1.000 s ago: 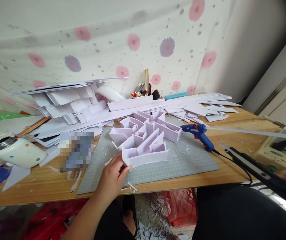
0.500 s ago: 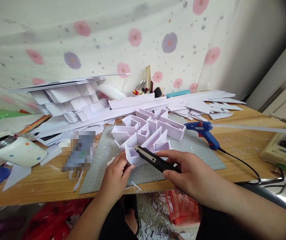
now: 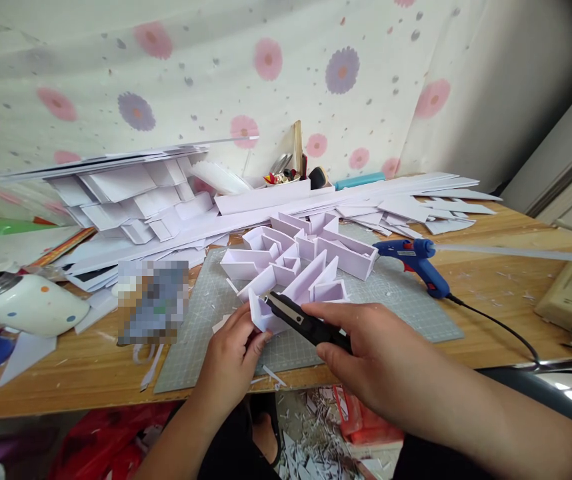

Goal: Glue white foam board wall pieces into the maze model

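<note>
A white foam-board structure [image 3: 293,280] with several upright thin walls stands on the grey cutting mat [image 3: 186,357]. My left hand [image 3: 233,343] pinches its near left corner, thumb in front and fingers behind. In my right hand [image 3: 361,347] is a black utility knife [image 3: 309,323], its tip over the near left compartment beside that corner. Whether the tip touches the board, or any blade is out, I cannot tell. Right of the structure, the blue hot glue gun [image 3: 411,257] lies with a long glue stick in its back end.
Stacked white board pieces [image 3: 131,193] rise at the back left, with loose offcuts [image 3: 406,207] at the back right. A spotted white flask [image 3: 31,307] lies at left. A power strip [image 3: 571,293] sits at the right edge. Scraps cover the floor [image 3: 306,440].
The knife tip has shifted slightly left, toward the corner held by my left hand. My left hand keeps its grip. The whole view has moved a little.
</note>
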`<state>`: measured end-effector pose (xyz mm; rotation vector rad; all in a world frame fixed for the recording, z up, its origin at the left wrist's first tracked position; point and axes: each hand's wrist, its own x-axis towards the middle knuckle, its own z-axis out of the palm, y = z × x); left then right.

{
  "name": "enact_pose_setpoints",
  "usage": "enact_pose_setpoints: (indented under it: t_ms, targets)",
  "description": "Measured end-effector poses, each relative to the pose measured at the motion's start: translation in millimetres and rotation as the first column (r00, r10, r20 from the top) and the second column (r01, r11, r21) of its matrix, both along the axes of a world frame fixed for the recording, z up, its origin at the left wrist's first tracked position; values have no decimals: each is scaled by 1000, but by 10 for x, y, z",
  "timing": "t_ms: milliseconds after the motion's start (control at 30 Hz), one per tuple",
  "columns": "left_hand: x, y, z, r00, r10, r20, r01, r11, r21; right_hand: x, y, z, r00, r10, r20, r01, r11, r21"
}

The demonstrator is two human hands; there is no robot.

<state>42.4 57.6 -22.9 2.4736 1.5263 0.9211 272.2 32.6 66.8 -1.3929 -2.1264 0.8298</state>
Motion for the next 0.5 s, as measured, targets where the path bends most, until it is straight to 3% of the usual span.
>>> enact_pose_setpoints:
  t_ms: [500]
  targets:
    - [29,-22,-18,999,0,-46,0,1000,14,-29,-25,160,993,91,73,-88,995,-44]
